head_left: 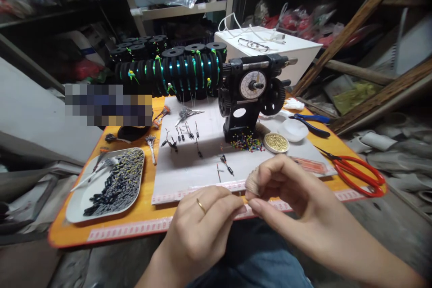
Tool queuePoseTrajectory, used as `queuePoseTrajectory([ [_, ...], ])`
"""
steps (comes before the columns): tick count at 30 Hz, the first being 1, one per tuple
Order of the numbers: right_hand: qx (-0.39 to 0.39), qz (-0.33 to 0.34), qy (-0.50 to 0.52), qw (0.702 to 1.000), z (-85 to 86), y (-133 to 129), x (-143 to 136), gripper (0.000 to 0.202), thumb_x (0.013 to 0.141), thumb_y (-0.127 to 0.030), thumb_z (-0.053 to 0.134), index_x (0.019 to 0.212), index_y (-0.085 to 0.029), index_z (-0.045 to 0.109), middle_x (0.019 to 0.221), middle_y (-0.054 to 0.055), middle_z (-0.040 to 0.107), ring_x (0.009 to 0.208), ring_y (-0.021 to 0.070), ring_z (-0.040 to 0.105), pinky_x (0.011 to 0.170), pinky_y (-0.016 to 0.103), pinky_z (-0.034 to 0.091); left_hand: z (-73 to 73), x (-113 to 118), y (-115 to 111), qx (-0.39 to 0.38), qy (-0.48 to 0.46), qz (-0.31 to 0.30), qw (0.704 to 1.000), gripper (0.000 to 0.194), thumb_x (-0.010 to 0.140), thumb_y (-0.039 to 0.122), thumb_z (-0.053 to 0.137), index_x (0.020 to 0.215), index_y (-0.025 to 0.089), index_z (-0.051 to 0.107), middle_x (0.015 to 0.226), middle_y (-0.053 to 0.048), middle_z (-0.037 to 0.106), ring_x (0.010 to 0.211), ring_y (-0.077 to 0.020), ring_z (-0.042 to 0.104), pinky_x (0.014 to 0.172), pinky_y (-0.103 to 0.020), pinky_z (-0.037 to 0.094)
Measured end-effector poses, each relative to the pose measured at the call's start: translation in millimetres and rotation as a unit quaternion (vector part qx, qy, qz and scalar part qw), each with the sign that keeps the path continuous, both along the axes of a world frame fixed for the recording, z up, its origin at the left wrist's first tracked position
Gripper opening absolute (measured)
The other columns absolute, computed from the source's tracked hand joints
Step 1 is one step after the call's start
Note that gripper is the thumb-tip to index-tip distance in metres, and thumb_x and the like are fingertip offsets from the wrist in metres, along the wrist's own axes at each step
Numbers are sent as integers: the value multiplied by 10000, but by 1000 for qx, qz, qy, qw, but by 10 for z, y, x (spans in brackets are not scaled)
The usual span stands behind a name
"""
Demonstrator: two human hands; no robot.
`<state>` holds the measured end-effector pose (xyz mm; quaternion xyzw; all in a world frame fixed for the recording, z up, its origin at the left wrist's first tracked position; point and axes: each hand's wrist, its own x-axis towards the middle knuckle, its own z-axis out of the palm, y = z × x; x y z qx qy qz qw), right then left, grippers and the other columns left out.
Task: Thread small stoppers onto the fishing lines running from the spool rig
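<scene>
Pinching fingertip to fingertip over the desk's near edge, the left hand [199, 229] and the right hand [286, 189] close on something too fine to make out, perhaps a thin line or a tiny rig piece; a small dark speck shows just between them. Both hands are nearly closed, thumb against forefinger, the other fingers curled in. The left wears a ring, and the right forefinger looks wrapped in tape.

Judging by the layout, the work appears well under way but far from done. A handful of finished small pieces [182, 137] lies scattered on the white mat [202, 162] at the middle of the orange desk [148, 216], while the tray [108, 186] at the near left corner holds a large heap of dark parts, seemingly stock yet to be used. A row of black spools [168, 76] with green line stands along the far edge, next to the black winding machine [251, 94]. Coloured beads [247, 142] and a tin of gold beads [276, 142] sit at its foot. Red scissors [357, 171] and blue pliers [310, 122] rest untouched at the right edge.
</scene>
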<state>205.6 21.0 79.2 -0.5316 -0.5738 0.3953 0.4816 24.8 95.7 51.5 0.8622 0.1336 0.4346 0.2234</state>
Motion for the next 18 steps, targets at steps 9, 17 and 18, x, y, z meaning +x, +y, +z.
queuePoseTrajectory([
  [9,330,-180,-86,923,-281,-47,-359,383,857,66,628,1067,-254,609,931,37,715,842,196,708,786,350,633,16,-74,-117,-169,-126,-6,978,145,865,7,645,915,137,684,760,-31,686,707,-116,654,650,-185,541],
  [17,333,-30,-260,906,-229,-26,-84,291,938,-3,559,1158,-186,612,998,74,730,928,204,720,784,288,625,0,-153,-90,-174,-84,18,981,166,861,-16,611,873,140,666,736,-44,678,693,-133,652,622,-214,519],
  [18,328,-26,-264,907,-229,-25,-69,307,937,-2,556,1171,-194,603,990,71,727,915,204,718,775,287,622,-4,-158,-88,-176,-80,17,981,168,861,-17,609,874,141,664,737,-43,679,692,-133,653,624,-215,520],
])
